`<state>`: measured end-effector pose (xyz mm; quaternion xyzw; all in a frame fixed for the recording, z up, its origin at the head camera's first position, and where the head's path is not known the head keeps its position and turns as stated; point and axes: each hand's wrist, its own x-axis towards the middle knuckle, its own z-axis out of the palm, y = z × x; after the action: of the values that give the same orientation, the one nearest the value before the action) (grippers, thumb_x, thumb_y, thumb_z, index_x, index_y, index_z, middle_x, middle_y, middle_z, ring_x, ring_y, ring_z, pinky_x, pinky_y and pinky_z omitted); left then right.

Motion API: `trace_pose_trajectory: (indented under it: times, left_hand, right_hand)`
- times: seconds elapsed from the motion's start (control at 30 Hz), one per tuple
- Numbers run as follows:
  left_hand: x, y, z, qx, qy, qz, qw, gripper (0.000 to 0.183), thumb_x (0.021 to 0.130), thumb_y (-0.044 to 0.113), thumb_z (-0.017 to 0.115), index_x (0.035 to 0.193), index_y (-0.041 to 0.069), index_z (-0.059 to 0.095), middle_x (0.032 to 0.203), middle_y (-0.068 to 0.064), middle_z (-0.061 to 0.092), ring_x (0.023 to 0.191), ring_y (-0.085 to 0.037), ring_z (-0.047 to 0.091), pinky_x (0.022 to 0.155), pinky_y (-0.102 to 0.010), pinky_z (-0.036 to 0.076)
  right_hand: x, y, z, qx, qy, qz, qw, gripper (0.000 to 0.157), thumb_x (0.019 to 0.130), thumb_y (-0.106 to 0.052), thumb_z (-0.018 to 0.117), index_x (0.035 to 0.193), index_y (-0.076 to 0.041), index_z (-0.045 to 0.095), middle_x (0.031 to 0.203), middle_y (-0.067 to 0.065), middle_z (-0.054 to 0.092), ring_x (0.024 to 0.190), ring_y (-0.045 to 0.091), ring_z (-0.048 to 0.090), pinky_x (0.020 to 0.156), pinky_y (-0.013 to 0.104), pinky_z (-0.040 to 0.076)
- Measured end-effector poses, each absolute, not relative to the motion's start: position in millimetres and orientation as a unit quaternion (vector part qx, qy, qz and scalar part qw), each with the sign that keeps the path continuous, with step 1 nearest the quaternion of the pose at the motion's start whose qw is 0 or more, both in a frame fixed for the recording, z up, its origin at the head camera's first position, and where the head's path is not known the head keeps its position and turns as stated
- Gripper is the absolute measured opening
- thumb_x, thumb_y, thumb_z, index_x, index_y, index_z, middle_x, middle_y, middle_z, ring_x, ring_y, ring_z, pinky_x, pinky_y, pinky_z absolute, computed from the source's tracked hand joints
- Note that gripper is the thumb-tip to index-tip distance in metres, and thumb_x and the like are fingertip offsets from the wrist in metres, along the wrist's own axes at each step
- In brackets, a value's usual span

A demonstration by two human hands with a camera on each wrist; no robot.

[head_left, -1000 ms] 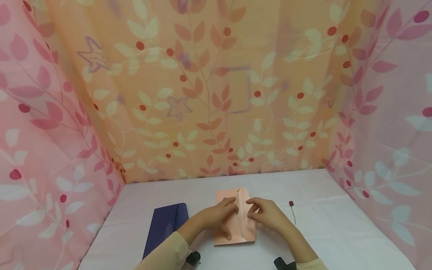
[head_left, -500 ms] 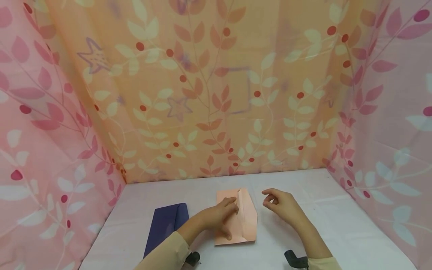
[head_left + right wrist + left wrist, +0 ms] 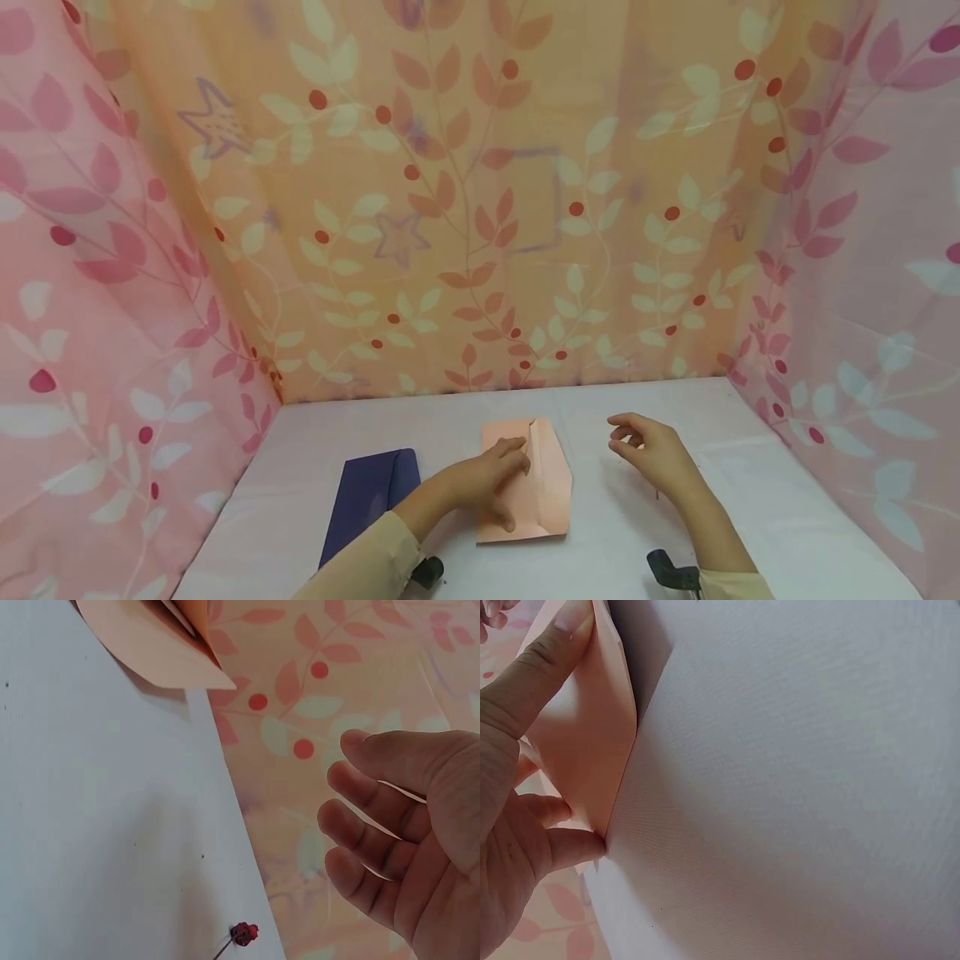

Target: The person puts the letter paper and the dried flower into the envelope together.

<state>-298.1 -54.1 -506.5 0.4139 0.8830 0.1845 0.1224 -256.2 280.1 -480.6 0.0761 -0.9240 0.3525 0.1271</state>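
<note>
My left hand (image 3: 486, 483) rests on a peach paper envelope (image 3: 553, 479), thumb and fingers spread apart over its left half. In the left wrist view the thumb lies on the paper and two fingertips touch its edge near a corner. The envelope's pointed flap (image 3: 150, 645) is unfolded to the right, and a slit shows along its mouth. To the right, above the table, my right hand (image 3: 654, 454) hangs with loosely bent fingers and nothing in them. A small dark red flower (image 3: 244, 934) on a thin stem lies below it, mostly hidden by that hand in the head view.
A navy blue envelope (image 3: 363, 500) lies left of the peach one, partly under the left forearm. The table has a white cover (image 3: 450, 575). Patterned cloth (image 3: 465, 208) hangs at the back and on both sides. Dark wrist mounts (image 3: 671, 573) sit under the sleeves.
My right hand has left the peach envelope's flap and moved right, over the flower, which it now covers in the head view. The flap has sprung out flat. My left hand has stayed in place.
</note>
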Motion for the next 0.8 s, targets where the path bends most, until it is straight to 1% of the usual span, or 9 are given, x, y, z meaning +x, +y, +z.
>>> trace_pose_trajectory:
  times: [0.17, 0.27, 0.43, 0.53, 0.7, 0.8]
  left_hand:
    - [-299, -53, -511, 0.408, 0.882, 0.192, 0.133, 0.074, 0.067, 0.051, 0.09, 0.124, 0.033, 0.046, 0.168, -0.005, 0.022, 0.153, -0.032, 0.029, 0.112, -0.046, 0.045]
    - [-299, -54, -512, 0.402, 0.885, 0.194, 0.135, 0.075, 0.066, 0.051, 0.091, 0.124, 0.034, 0.046, 0.168, -0.004, 0.021, 0.153, -0.031, 0.029, 0.111, -0.047, 0.045]
    - [-298, -54, -511, 0.397, 0.887, 0.191, 0.138, 0.075, 0.066, 0.051, 0.091, 0.124, 0.034, 0.046, 0.168, -0.002, 0.02, 0.151, -0.03, 0.032, 0.11, -0.045, 0.046]
    - [-298, -54, -509, 0.396, 0.888, 0.191, 0.138, 0.075, 0.067, 0.051, 0.091, 0.124, 0.034, 0.047, 0.168, -0.002, 0.02, 0.149, -0.029, 0.035, 0.11, -0.045, 0.047]
    - [-298, -53, -508, 0.395, 0.888, 0.189, 0.137, 0.075, 0.067, 0.052, 0.09, 0.125, 0.034, 0.046, 0.168, -0.001, 0.02, 0.147, -0.029, 0.039, 0.11, -0.044, 0.047]
    - [-299, -53, -508, 0.396, 0.889, 0.186, 0.138, 0.074, 0.067, 0.052, 0.089, 0.125, 0.035, 0.046, 0.168, -0.001, 0.02, 0.147, -0.029, 0.038, 0.11, -0.044, 0.047]
  right_hand:
    - [-256, 292, -487, 0.07, -0.93, 0.33, 0.145, 0.036, 0.09, -0.019, 0.079, 0.124, -0.012, 0.07, 0.099, -0.005, 0.074, 0.083, 0.01, 0.063, 0.072, 0.029, 0.051]
    - [-257, 299, -490, 0.065, -0.931, 0.324, 0.154, 0.036, 0.09, -0.018, 0.079, 0.124, -0.011, 0.07, 0.101, -0.003, 0.074, 0.085, 0.012, 0.064, 0.075, 0.032, 0.051]
    - [-258, 308, -494, 0.057, -0.931, 0.325, 0.156, 0.035, 0.09, -0.017, 0.079, 0.124, -0.01, 0.07, 0.104, 0.0, 0.074, 0.089, 0.017, 0.066, 0.08, 0.039, 0.052]
    - [-258, 311, -495, 0.053, -0.931, 0.323, 0.16, 0.035, 0.09, -0.016, 0.079, 0.123, -0.008, 0.07, 0.106, 0.004, 0.075, 0.091, 0.021, 0.067, 0.082, 0.043, 0.052]
    - [-259, 318, -498, 0.036, -0.936, 0.315, 0.155, 0.037, 0.09, -0.018, 0.078, 0.125, -0.006, 0.069, 0.111, 0.01, 0.074, 0.096, 0.026, 0.067, 0.083, 0.047, 0.052]
    - [-259, 323, -501, 0.021, -0.937, 0.315, 0.148, 0.038, 0.091, -0.019, 0.078, 0.125, -0.006, 0.068, 0.114, 0.013, 0.073, 0.099, 0.029, 0.066, 0.085, 0.049, 0.052]
